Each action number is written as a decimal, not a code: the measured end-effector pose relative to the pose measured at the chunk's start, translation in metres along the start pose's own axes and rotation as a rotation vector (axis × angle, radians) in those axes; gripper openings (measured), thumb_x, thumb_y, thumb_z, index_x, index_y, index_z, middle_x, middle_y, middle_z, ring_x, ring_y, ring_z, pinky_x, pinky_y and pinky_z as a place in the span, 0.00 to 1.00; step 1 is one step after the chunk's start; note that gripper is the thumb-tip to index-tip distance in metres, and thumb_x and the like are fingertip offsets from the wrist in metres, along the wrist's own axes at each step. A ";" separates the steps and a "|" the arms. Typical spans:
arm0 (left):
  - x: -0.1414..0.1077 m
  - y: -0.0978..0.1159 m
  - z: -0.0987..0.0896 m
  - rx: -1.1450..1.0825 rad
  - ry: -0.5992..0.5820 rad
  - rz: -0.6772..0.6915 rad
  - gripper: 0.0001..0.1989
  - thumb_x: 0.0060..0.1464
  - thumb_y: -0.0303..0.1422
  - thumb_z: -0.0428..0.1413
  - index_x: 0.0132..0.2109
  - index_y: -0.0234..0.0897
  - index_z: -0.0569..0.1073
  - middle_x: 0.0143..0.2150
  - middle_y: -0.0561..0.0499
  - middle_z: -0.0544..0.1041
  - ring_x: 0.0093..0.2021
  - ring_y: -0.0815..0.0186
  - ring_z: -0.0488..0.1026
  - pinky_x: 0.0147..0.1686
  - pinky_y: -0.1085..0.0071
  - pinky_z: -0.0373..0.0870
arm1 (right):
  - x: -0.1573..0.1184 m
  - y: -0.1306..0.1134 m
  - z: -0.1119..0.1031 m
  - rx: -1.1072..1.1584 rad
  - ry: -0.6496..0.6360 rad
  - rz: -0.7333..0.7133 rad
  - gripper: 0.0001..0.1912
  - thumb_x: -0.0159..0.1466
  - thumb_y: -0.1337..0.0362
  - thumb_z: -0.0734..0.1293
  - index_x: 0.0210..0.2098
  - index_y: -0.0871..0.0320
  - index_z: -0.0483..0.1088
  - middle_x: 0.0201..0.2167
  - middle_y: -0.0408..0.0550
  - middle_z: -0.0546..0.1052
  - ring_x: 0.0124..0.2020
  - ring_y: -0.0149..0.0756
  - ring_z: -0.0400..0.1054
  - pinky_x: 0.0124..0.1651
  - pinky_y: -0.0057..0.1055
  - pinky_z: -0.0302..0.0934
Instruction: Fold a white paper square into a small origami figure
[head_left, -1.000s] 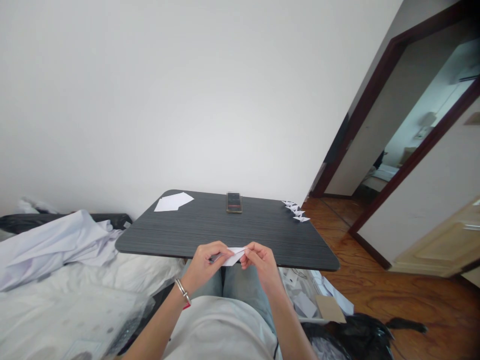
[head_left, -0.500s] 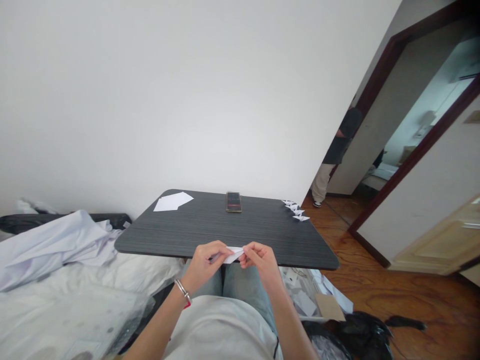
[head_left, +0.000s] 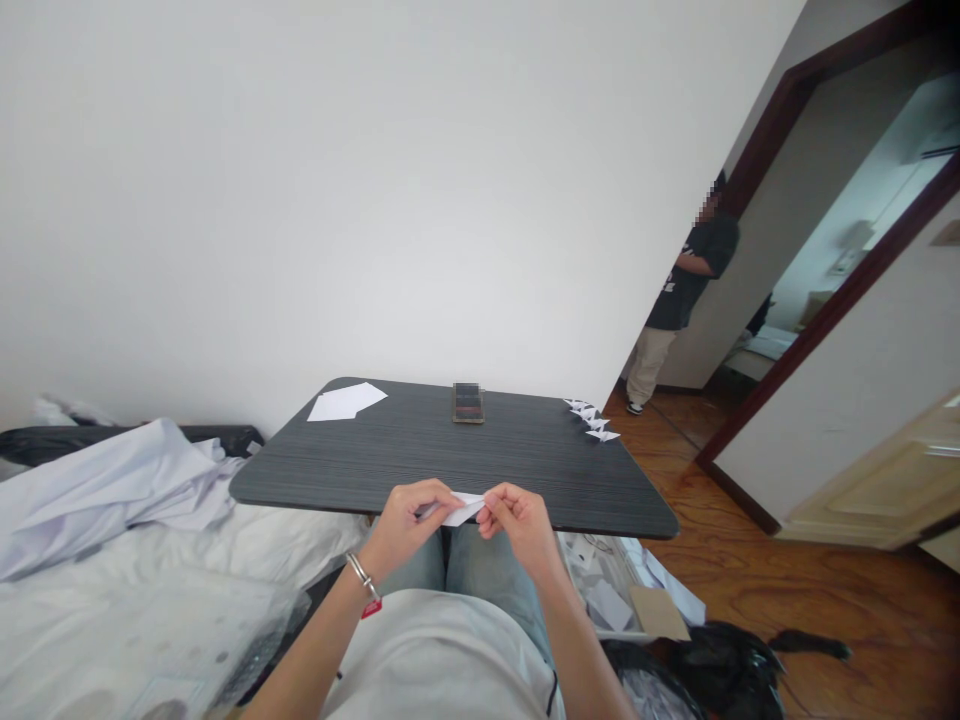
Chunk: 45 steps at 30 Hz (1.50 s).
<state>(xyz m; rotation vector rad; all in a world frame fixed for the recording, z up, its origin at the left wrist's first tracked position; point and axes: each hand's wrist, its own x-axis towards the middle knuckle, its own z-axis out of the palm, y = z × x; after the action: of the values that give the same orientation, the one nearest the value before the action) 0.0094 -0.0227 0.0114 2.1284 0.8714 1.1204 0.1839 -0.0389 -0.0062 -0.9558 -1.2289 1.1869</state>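
Observation:
A small folded white paper (head_left: 465, 509) is held between both hands at the front edge of the dark table (head_left: 420, 450). My left hand (head_left: 414, 518) pinches its left end between thumb and fingers, and a metal bangle sits on that wrist. At its right end, my right hand (head_left: 517, 515) grips the paper with thumb and curled fingers. White paper sheets (head_left: 345, 402) lie at the table's back left. Several small folded paper pieces (head_left: 592, 420) form a row at the back right.
A phone (head_left: 468, 402) lies at the table's back middle, near the wall. White bedding (head_left: 165, 560) is on the left. Below the table's right side are a box of papers (head_left: 607, 600) and black bags (head_left: 727, 665). A person (head_left: 682, 290) stands by the doorway.
The person near the doorway has leaned further into view. My hands and the folded paper have barely moved, with a very slight shift left.

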 end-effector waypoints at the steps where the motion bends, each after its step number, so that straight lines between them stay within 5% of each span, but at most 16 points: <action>1: 0.000 -0.001 0.000 -0.011 -0.005 -0.007 0.09 0.52 0.29 0.50 0.32 0.33 0.75 0.29 0.48 0.74 0.29 0.69 0.69 0.29 0.75 0.61 | 0.000 0.000 0.000 -0.008 -0.001 -0.006 0.13 0.54 0.56 0.65 0.23 0.62 0.68 0.16 0.42 0.72 0.15 0.25 0.65 0.19 0.21 0.63; 8: 0.000 -0.001 -0.001 -0.157 -0.024 -0.033 0.07 0.49 0.31 0.53 0.33 0.31 0.72 0.31 0.48 0.71 0.31 0.67 0.67 0.31 0.74 0.61 | -0.002 0.001 0.004 -0.029 0.019 -0.041 0.13 0.55 0.57 0.64 0.23 0.61 0.67 0.16 0.42 0.72 0.15 0.26 0.65 0.19 0.22 0.62; 16: 0.001 -0.004 0.008 -0.334 0.070 -0.268 0.08 0.46 0.33 0.56 0.28 0.31 0.70 0.24 0.52 0.70 0.26 0.70 0.65 0.27 0.76 0.59 | -0.002 -0.003 0.004 0.018 -0.005 -0.029 0.11 0.55 0.59 0.65 0.25 0.62 0.69 0.18 0.43 0.73 0.18 0.27 0.67 0.22 0.23 0.64; 25: 0.002 -0.004 0.005 -0.291 0.098 -0.276 0.07 0.46 0.32 0.56 0.28 0.31 0.71 0.25 0.51 0.71 0.27 0.70 0.66 0.28 0.76 0.61 | -0.002 -0.007 0.003 0.112 -0.046 0.058 0.11 0.49 0.60 0.70 0.29 0.61 0.71 0.20 0.45 0.76 0.21 0.29 0.69 0.25 0.24 0.65; 45: 0.002 -0.003 0.006 -0.289 0.089 -0.270 0.07 0.47 0.32 0.54 0.28 0.31 0.70 0.25 0.53 0.70 0.25 0.71 0.65 0.27 0.77 0.60 | 0.001 -0.001 0.006 0.118 0.000 0.011 0.14 0.55 0.54 0.64 0.29 0.61 0.69 0.19 0.44 0.74 0.19 0.28 0.69 0.22 0.22 0.63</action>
<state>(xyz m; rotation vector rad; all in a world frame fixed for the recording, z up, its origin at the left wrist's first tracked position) 0.0144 -0.0205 0.0075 1.6829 0.9421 1.1292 0.1784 -0.0383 -0.0047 -0.8753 -1.1418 1.2538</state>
